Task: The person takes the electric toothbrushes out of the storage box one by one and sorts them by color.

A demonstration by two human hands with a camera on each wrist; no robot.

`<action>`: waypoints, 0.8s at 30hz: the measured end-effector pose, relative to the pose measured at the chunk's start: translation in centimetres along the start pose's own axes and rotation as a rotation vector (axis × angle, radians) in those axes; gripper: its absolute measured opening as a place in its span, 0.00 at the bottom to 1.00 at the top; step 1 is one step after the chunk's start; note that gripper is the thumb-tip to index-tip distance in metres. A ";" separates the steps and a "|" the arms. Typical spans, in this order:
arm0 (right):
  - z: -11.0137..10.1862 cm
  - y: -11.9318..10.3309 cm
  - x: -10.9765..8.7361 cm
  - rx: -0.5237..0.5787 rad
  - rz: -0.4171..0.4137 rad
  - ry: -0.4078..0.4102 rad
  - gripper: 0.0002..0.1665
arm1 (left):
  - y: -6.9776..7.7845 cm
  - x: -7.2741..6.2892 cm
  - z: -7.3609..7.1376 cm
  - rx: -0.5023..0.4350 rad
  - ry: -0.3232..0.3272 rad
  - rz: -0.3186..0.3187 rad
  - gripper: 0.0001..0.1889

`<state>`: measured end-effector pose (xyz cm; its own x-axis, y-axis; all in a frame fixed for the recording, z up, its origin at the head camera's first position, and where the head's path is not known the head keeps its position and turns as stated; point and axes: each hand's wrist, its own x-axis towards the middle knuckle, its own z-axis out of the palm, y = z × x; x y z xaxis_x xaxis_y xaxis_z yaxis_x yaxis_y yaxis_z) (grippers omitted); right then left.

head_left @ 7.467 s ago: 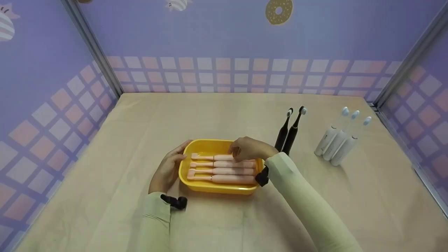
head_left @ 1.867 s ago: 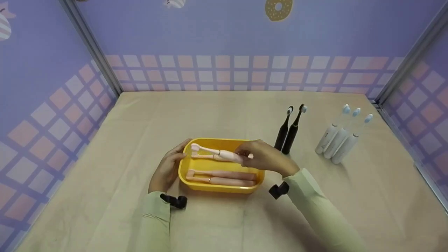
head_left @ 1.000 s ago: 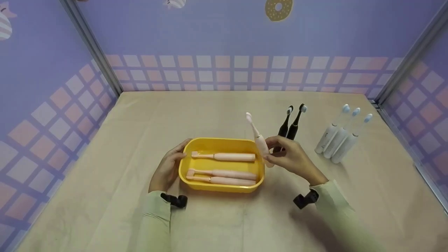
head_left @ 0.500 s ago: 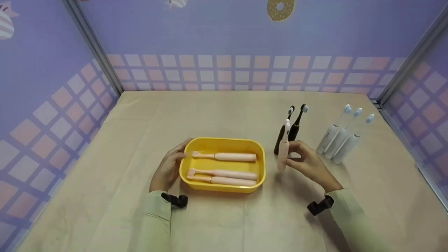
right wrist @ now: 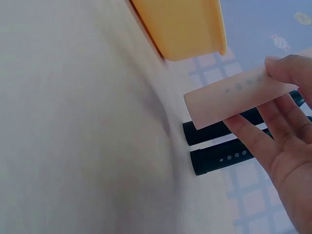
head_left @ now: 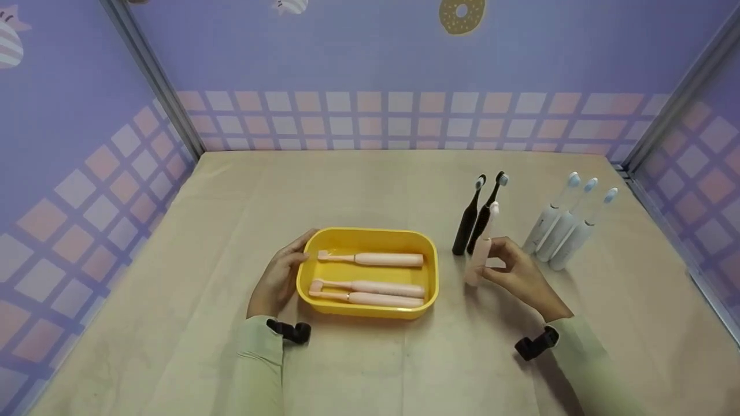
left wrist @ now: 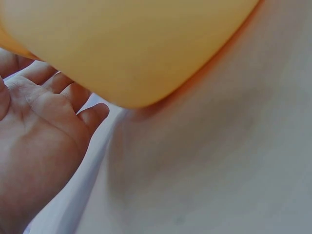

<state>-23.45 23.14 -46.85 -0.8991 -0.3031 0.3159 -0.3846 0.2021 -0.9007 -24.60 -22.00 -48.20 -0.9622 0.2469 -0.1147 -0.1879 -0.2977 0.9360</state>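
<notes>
In the head view my right hand (head_left: 517,274) pinches the handle of a pink electric toothbrush (head_left: 478,263), brush head up and leaning slightly right. The right wrist view shows the thumb on one side of this toothbrush (right wrist: 229,97) and fingers on the other; whether its base touches the table I cannot tell. Just behind it two black electric toothbrushes (head_left: 465,231) stand upright. My left hand (head_left: 277,280) grips the left end of a yellow plastic basket (head_left: 370,312), thumb over the rim. Inside lie three pink electric toothbrushes (head_left: 387,259), brush heads to the left.
Several steps right of the black pair, three white electric toothbrushes (head_left: 555,231) stand upright in a row. A beige cloth covers the table (head_left: 347,370). Patterned walls (head_left: 370,58) close off the back and both sides, with metal posts (head_left: 156,81) at the corners.
My right hand has lifted one pink toothbrush out of the basket, turned it upright and carried it right, in front of the black pair. My left hand has stayed on the basket.
</notes>
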 end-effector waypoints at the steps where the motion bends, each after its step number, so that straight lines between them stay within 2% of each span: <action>1: 0.0 0.1 0.0 -0.004 -0.005 0.003 0.22 | 0.0 0.0 0.0 -0.002 -0.004 0.000 0.30; 8: -0.1 0.8 -0.2 -0.011 -0.028 0.021 0.21 | -0.1 -0.1 -0.2 -0.005 -0.040 0.011 0.30; 17: -0.1 1.5 -0.4 0.025 -0.124 0.021 0.20 | -0.1 0.0 -0.2 -0.019 -0.042 0.002 0.30; 24: -0.1 1.2 -0.5 -0.012 -0.040 0.024 0.20 | -0.2 0.1 -0.2 -0.028 -0.036 0.014 0.31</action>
<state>-23.46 23.67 -48.06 -0.8877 -0.2888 0.3587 -0.4226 0.2016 -0.8836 -24.73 -22.14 -48.45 -0.9573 0.2751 -0.0895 -0.1806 -0.3268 0.9277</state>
